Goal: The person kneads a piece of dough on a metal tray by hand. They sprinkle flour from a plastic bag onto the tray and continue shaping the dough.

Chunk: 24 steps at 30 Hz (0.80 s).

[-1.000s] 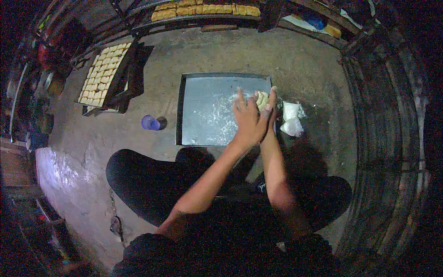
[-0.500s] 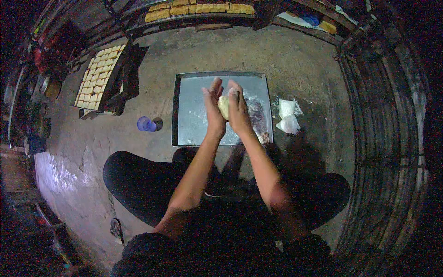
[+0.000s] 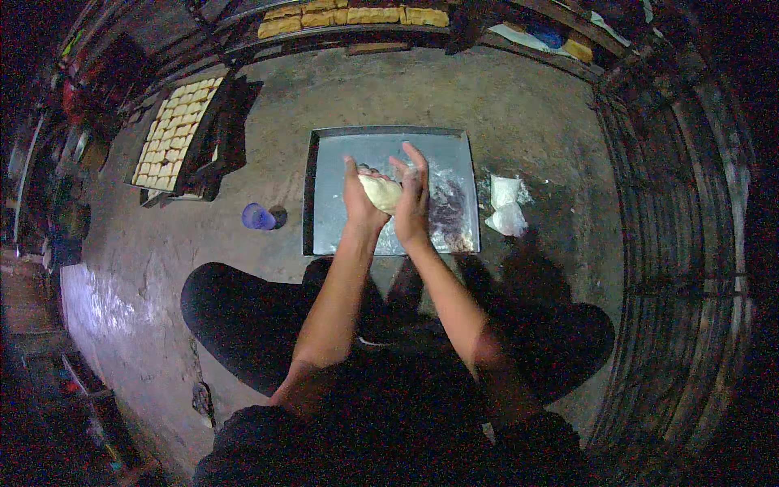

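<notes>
A pale, smooth lump of dough point(image 3: 380, 195) rests in the palm of my left hand point(image 3: 355, 203), held up over a shallow metal baking tray point(image 3: 333, 231). My left thumb points up along the outer side, and the other fingers curl behind the dough, partly hidden by it. At its right edge stands my right hand point(image 3: 414, 203), with fingers stretched and apart; its palm side meets or nearly meets the dough. Streaks of white flour point(image 3: 442, 183) lie on the right part of the tray's surface.
Right of the tray sit two small clear bags of white powder point(image 3: 505, 191). A purple-blue cup point(image 3: 258, 217) stands to its left. Farther left, a tilted tray carries rows of pale dough pieces point(image 3: 174, 134). Browned bread point(image 3: 357, 16) lines a far shelf, and slatted wood point(image 3: 673, 243) borders the right.
My hands have parted from a pressed position. The dough now lies wider and leans into my left hand, which has shifted slightly left; my right fingers have spread.
</notes>
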Each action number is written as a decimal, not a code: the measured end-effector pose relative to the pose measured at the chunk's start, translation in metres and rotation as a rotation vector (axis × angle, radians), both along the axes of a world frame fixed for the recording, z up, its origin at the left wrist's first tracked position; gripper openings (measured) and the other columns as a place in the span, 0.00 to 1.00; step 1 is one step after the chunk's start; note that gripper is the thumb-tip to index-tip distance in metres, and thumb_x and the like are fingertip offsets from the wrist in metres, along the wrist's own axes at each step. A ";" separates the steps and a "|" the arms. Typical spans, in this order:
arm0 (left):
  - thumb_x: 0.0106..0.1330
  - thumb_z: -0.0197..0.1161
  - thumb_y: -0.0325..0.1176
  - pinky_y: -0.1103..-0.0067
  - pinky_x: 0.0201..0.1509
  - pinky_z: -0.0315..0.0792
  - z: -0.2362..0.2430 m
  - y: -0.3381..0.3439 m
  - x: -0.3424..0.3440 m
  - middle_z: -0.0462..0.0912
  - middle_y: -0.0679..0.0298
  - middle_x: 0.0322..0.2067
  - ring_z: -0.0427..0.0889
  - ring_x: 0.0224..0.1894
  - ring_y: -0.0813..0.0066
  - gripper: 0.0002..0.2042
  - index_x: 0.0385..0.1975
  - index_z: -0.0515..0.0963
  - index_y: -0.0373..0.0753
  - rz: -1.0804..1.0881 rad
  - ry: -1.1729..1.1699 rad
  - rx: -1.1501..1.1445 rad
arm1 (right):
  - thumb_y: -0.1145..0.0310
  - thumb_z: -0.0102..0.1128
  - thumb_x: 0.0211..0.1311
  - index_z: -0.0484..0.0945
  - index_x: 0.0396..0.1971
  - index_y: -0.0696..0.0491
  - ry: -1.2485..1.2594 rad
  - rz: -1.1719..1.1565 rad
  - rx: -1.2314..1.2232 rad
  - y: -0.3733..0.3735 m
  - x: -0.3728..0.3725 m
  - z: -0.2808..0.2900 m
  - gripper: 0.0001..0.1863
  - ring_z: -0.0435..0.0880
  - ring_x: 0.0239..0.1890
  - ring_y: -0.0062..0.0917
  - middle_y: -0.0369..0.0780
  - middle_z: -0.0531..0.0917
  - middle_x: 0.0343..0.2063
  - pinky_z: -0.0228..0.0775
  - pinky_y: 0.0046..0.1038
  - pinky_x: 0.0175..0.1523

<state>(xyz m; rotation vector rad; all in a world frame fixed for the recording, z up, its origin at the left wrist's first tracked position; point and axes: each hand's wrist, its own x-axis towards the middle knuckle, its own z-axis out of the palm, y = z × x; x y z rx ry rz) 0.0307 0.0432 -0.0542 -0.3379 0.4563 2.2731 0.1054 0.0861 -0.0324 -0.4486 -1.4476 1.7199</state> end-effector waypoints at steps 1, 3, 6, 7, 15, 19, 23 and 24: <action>0.71 0.38 0.61 0.67 0.33 0.76 -0.004 -0.005 -0.002 0.75 0.60 0.20 0.77 0.25 0.65 0.27 0.23 0.67 0.43 -0.063 -0.073 0.207 | 0.47 0.38 0.72 0.58 0.65 0.55 0.008 -0.022 0.124 -0.003 -0.002 -0.003 0.32 0.65 0.64 0.39 0.45 0.61 0.66 0.57 0.39 0.67; 0.70 0.32 0.64 0.64 0.36 0.77 -0.005 -0.003 0.006 0.78 0.58 0.26 0.78 0.30 0.62 0.30 0.28 0.69 0.42 -0.073 0.028 0.051 | 0.51 0.40 0.72 0.63 0.63 0.57 -0.063 -0.125 0.561 -0.005 0.002 0.004 0.29 0.65 0.66 0.38 0.46 0.65 0.65 0.53 0.39 0.68; 0.70 0.21 0.65 0.66 0.60 0.68 0.040 0.003 0.021 0.77 0.54 0.50 0.76 0.52 0.60 0.37 0.54 0.69 0.39 -0.236 0.392 -0.185 | 0.52 0.39 0.73 0.69 0.59 0.58 -0.051 -0.153 0.155 0.001 0.002 0.011 0.27 0.66 0.65 0.36 0.46 0.72 0.60 0.53 0.37 0.69; 0.71 0.21 0.64 0.68 0.64 0.63 0.051 0.008 0.029 0.74 0.53 0.54 0.72 0.57 0.60 0.38 0.59 0.66 0.37 -0.215 0.644 -0.303 | 0.53 0.38 0.74 0.70 0.57 0.59 -0.108 -0.216 0.148 0.013 0.005 0.018 0.27 0.71 0.62 0.34 0.46 0.75 0.57 0.59 0.35 0.66; 0.70 0.22 0.64 0.65 0.74 0.38 0.058 0.017 0.045 0.47 0.53 0.71 0.45 0.73 0.56 0.39 0.72 0.44 0.40 -0.348 0.839 -0.533 | 0.41 0.47 0.66 0.76 0.17 0.54 -0.213 -0.307 -0.296 0.056 0.018 0.040 0.31 0.75 0.17 0.23 0.35 0.77 0.15 0.68 0.27 0.29; 0.74 0.25 0.58 0.68 0.73 0.45 0.044 0.025 0.053 0.50 0.49 0.70 0.49 0.73 0.56 0.36 0.70 0.48 0.34 -0.091 0.994 -0.446 | 0.40 0.49 0.64 0.71 0.16 0.48 -0.237 -0.167 -0.512 0.054 0.014 0.020 0.28 0.73 0.17 0.22 0.33 0.73 0.15 0.65 0.28 0.26; 0.73 0.31 0.57 0.71 0.70 0.51 0.048 0.011 0.050 0.58 0.49 0.67 0.58 0.68 0.61 0.35 0.68 0.54 0.33 -0.095 1.068 -0.421 | 0.46 0.39 0.71 0.69 0.37 0.53 -0.439 -0.018 -0.374 0.029 0.009 0.043 0.23 0.77 0.27 0.28 0.38 0.77 0.24 0.69 0.30 0.35; 0.73 0.32 0.57 0.72 0.69 0.52 0.056 0.007 0.048 0.60 0.49 0.66 0.60 0.67 0.62 0.35 0.68 0.55 0.33 -0.097 1.093 -0.412 | 0.48 0.36 0.73 0.68 0.43 0.55 -0.487 0.019 -0.308 0.027 0.009 0.051 0.23 0.79 0.30 0.30 0.40 0.78 0.27 0.70 0.31 0.38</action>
